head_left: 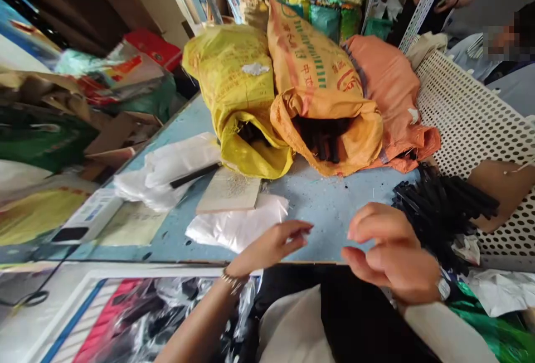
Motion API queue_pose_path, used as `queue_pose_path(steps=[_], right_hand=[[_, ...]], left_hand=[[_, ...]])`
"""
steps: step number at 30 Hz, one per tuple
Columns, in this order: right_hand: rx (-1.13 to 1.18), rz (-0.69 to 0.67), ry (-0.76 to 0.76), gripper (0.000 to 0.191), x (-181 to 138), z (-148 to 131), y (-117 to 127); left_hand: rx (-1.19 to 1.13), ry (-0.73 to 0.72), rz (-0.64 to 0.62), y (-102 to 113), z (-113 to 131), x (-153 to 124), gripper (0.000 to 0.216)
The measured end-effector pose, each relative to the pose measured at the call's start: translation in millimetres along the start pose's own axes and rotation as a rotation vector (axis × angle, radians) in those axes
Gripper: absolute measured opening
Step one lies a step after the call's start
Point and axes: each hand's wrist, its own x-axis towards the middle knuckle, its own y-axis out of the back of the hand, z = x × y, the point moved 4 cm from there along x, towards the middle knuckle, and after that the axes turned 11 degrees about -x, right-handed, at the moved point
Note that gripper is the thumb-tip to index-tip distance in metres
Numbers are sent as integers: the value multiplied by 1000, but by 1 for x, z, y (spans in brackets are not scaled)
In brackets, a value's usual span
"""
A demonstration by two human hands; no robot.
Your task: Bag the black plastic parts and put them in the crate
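Observation:
My left hand (284, 238) hovers over the table's front edge, beside a white plastic packet (238, 226). Its fingers are loosely curved, with a small gap above the thumb and nothing visible between them. Over to the right, my right hand (390, 254) is raised, slightly blurred, its thumb apart from the bent fingers; I see nothing in it. It is nearest to a heap of thin black strips (443, 201). Ahead lie a yellow woven sack (238, 84) and an orange woven sack (313, 62), mouths facing me, dark pieces inside the orange one.
A reddish-orange sack (388, 78) lies at the right before a perforated white panel (493, 112). On the blue table (330, 201) are a small board (228, 190), clear bags (179, 165) and a black strip (195, 175). An open container (100, 301) holds bagged black pieces. People are beyond.

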Motion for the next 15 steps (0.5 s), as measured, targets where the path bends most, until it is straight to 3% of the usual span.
queue_pose_path(steps=[1, 2, 5, 8, 11, 15], right_hand=[[-9, 49, 45, 20, -4, 10, 1], [-14, 73, 62, 21, -10, 21, -1], [-75, -17, -98, 28, -44, 55, -15], [-129, -103, -273, 22, -90, 80, -26], [-169, -92, -404, 30, -130, 98, -24], [-144, -41, -567, 29, -152, 127, -10]], left_hand=[[4, -38, -46, -2, 9, 39, 35], [0, -62, -4, -1, 16, 82, 37], [77, 60, 358, 15, 28, 204, 42], [60, 97, 533, 26, 30, 287, 62], [-37, 137, 584, 35, 20, 321, 71], [-262, 154, 484, 34, 5, 309, 57]])
